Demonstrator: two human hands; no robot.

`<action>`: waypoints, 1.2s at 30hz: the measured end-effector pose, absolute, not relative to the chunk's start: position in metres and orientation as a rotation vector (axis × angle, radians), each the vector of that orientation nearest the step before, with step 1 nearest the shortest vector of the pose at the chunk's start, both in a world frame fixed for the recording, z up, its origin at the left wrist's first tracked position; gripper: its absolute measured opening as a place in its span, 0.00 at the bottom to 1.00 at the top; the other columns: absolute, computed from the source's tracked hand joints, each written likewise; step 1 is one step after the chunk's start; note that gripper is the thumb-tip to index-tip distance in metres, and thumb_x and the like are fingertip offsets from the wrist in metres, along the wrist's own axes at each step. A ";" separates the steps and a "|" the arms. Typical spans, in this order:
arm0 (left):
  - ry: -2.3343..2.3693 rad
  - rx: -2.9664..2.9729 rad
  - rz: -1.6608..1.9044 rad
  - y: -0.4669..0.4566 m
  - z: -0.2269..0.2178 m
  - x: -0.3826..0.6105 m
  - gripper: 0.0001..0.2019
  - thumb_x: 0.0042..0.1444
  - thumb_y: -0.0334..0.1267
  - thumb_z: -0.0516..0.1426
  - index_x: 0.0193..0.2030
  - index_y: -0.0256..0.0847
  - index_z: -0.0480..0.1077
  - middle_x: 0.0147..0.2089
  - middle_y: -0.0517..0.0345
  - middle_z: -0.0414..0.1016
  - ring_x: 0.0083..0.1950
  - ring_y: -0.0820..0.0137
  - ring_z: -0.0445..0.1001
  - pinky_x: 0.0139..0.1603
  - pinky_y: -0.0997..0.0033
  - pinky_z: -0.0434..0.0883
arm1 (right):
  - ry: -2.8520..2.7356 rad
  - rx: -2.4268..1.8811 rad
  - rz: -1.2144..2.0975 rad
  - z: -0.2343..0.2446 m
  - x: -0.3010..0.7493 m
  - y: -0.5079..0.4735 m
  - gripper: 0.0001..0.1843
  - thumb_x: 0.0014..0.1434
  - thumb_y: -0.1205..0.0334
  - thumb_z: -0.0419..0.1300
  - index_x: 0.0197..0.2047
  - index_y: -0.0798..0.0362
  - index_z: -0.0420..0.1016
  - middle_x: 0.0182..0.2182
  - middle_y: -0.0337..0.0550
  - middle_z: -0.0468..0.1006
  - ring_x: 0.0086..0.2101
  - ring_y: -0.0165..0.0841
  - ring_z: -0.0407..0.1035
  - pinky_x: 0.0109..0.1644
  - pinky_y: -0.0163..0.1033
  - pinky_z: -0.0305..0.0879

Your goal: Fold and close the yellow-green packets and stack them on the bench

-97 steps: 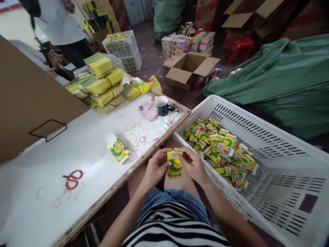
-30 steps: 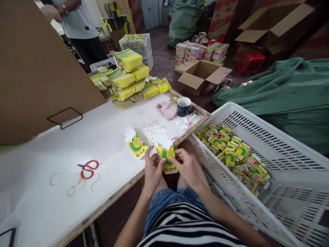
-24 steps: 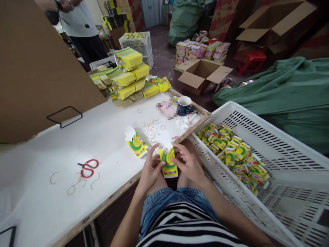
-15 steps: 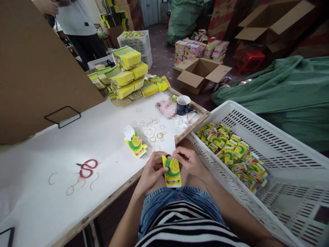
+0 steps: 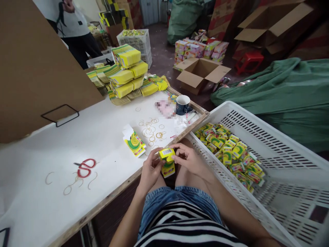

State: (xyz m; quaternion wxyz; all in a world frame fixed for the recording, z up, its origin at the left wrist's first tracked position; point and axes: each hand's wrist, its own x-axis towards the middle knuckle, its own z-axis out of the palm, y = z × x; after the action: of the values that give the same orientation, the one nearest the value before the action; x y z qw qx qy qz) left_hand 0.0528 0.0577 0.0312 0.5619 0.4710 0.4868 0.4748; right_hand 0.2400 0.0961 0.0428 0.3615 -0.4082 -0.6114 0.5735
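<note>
Touching left grip (image 5: pixel 151 167) | touching right grip (image 5: pixel 190 160) | yellow box (image 5: pixel 168 165) between

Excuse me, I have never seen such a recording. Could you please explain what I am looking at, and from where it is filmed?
There is no machine here: the left hand and right hand are a person's own bare hands. One camera, worn on that person's head, takes every picture, looking forward and down. Both hands hold one small yellow box above the lap.

On the white table lie red-handled scissors, thin tan rings, another yellow box with a white flap raised, stacked yellow bundles and a dark mug. A pinkish item is blurred out.

Beside the right arm, a white crate holds many similar boxes.
</note>
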 end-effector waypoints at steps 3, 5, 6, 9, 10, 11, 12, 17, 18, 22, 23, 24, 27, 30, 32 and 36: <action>1.193 1.151 1.107 0.057 0.032 0.053 0.20 0.56 0.36 0.60 0.56 0.43 0.65 0.48 0.51 0.78 0.40 0.67 0.79 0.41 0.69 0.75 | -1.593 -1.085 1.493 0.041 0.237 0.096 0.21 0.59 0.56 0.61 0.55 0.51 0.68 0.23 0.31 0.69 0.26 0.30 0.66 0.34 0.34 0.63; 1.197 1.176 1.079 0.056 0.034 0.052 0.20 0.57 0.35 0.59 0.57 0.43 0.65 0.49 0.50 0.78 0.41 0.66 0.79 0.42 0.69 0.75 | -1.610 -1.090 1.492 0.039 0.236 0.096 0.22 0.58 0.58 0.61 0.56 0.51 0.67 0.22 0.30 0.68 0.25 0.29 0.65 0.32 0.33 0.62; 1.177 1.175 1.066 0.056 0.036 0.052 0.21 0.57 0.35 0.59 0.57 0.43 0.65 0.49 0.50 0.78 0.42 0.66 0.79 0.43 0.68 0.75 | -1.622 -1.100 1.470 0.039 0.234 0.096 0.22 0.58 0.59 0.61 0.55 0.50 0.67 0.21 0.30 0.69 0.24 0.29 0.65 0.31 0.33 0.62; 1.078 1.118 1.047 0.055 0.041 0.054 0.22 0.57 0.37 0.60 0.59 0.43 0.63 0.49 0.50 0.78 0.46 0.63 0.79 0.46 0.66 0.75 | -1.669 -1.188 1.301 0.038 0.231 0.096 0.17 0.56 0.62 0.61 0.50 0.49 0.71 0.21 0.31 0.70 0.22 0.29 0.64 0.27 0.32 0.58; 1.054 1.096 1.047 0.055 0.043 0.054 0.23 0.57 0.37 0.60 0.59 0.43 0.63 0.50 0.49 0.78 0.47 0.63 0.79 0.47 0.66 0.75 | -1.676 -1.223 1.241 0.037 0.231 0.096 0.16 0.55 0.63 0.61 0.49 0.49 0.72 0.20 0.31 0.71 0.22 0.29 0.64 0.26 0.32 0.57; 1.039 1.078 1.050 0.055 0.044 0.055 0.23 0.57 0.38 0.61 0.59 0.43 0.63 0.50 0.49 0.78 0.47 0.63 0.79 0.47 0.66 0.75 | -1.680 -1.252 1.192 0.037 0.230 0.096 0.15 0.55 0.63 0.61 0.47 0.48 0.73 0.20 0.31 0.71 0.21 0.29 0.65 0.26 0.32 0.57; 1.032 1.061 1.057 0.056 0.044 0.056 0.23 0.57 0.38 0.61 0.59 0.43 0.63 0.50 0.49 0.78 0.47 0.63 0.79 0.47 0.66 0.75 | -1.687 -1.273 1.160 0.037 0.229 0.096 0.15 0.54 0.63 0.61 0.47 0.47 0.73 0.20 0.31 0.71 0.21 0.29 0.65 0.25 0.32 0.57; 1.001 0.999 1.106 0.057 0.042 0.057 0.25 0.55 0.39 0.63 0.58 0.43 0.63 0.51 0.47 0.78 0.46 0.62 0.79 0.44 0.67 0.75 | -1.708 -1.280 1.149 0.033 0.227 0.094 0.20 0.51 0.62 0.65 0.48 0.46 0.71 0.18 0.30 0.70 0.20 0.30 0.65 0.25 0.32 0.58; 1.001 1.000 1.108 0.057 0.041 0.058 0.25 0.55 0.39 0.63 0.58 0.42 0.64 0.51 0.47 0.78 0.47 0.62 0.79 0.45 0.67 0.75 | -1.696 -1.285 1.151 0.032 0.226 0.094 0.20 0.51 0.62 0.65 0.48 0.47 0.71 0.18 0.30 0.70 0.20 0.30 0.65 0.25 0.32 0.58; 1.038 1.016 1.092 0.057 0.041 0.057 0.25 0.55 0.39 0.63 0.58 0.42 0.65 0.51 0.48 0.78 0.47 0.62 0.79 0.46 0.67 0.75 | -1.668 -1.320 1.132 0.029 0.226 0.093 0.18 0.53 0.62 0.64 0.48 0.46 0.71 0.18 0.30 0.70 0.20 0.31 0.64 0.26 0.33 0.59; 1.049 1.019 1.095 0.057 0.041 0.057 0.25 0.55 0.39 0.63 0.58 0.42 0.65 0.50 0.48 0.79 0.46 0.62 0.79 0.45 0.67 0.75 | -1.684 -1.312 1.139 0.029 0.227 0.094 0.18 0.54 0.61 0.64 0.49 0.46 0.72 0.19 0.31 0.70 0.21 0.31 0.65 0.26 0.33 0.59; 1.057 1.020 1.102 0.057 0.042 0.056 0.25 0.54 0.39 0.63 0.58 0.43 0.65 0.50 0.48 0.79 0.46 0.62 0.80 0.45 0.67 0.75 | -1.710 -1.291 1.156 0.030 0.228 0.094 0.19 0.55 0.61 0.63 0.51 0.46 0.72 0.20 0.31 0.71 0.21 0.31 0.65 0.27 0.33 0.60; 1.055 1.014 1.130 0.057 0.042 0.054 0.24 0.54 0.39 0.64 0.58 0.42 0.66 0.48 0.48 0.80 0.43 0.62 0.80 0.44 0.66 0.76 | -1.761 -1.198 1.183 0.035 0.234 0.096 0.18 0.59 0.58 0.61 0.53 0.46 0.74 0.29 0.38 0.78 0.26 0.32 0.68 0.31 0.36 0.65; 1.033 1.026 1.166 0.057 0.041 0.055 0.23 0.53 0.38 0.64 0.56 0.42 0.67 0.47 0.48 0.80 0.42 0.63 0.81 0.42 0.67 0.76 | -1.625 -1.125 1.189 0.037 0.236 0.095 0.14 0.62 0.55 0.58 0.49 0.48 0.78 0.44 0.44 0.79 0.37 0.35 0.73 0.42 0.39 0.69; 1.042 1.047 1.222 0.058 0.041 0.058 0.21 0.52 0.37 0.65 0.53 0.42 0.70 0.48 0.49 0.80 0.43 0.64 0.80 0.43 0.68 0.76 | -1.478 -1.078 1.248 0.037 0.234 0.093 0.13 0.61 0.53 0.59 0.46 0.49 0.79 0.45 0.45 0.79 0.42 0.37 0.74 0.45 0.40 0.71; 1.178 1.084 1.374 0.059 0.043 0.064 0.13 0.52 0.39 0.65 0.44 0.40 0.77 0.43 0.52 0.81 0.41 0.64 0.80 0.43 0.68 0.77 | -1.343 -1.026 1.249 0.038 0.225 0.087 0.09 0.59 0.55 0.62 0.40 0.50 0.79 0.40 0.46 0.81 0.43 0.39 0.74 0.48 0.43 0.71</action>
State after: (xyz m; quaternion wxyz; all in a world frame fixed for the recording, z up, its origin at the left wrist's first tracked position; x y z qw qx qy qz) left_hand 0.0641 0.0588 0.0433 0.4934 0.4468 0.4856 0.5667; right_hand 0.2245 0.0870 0.0379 0.4970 -0.4235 -0.5547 0.5157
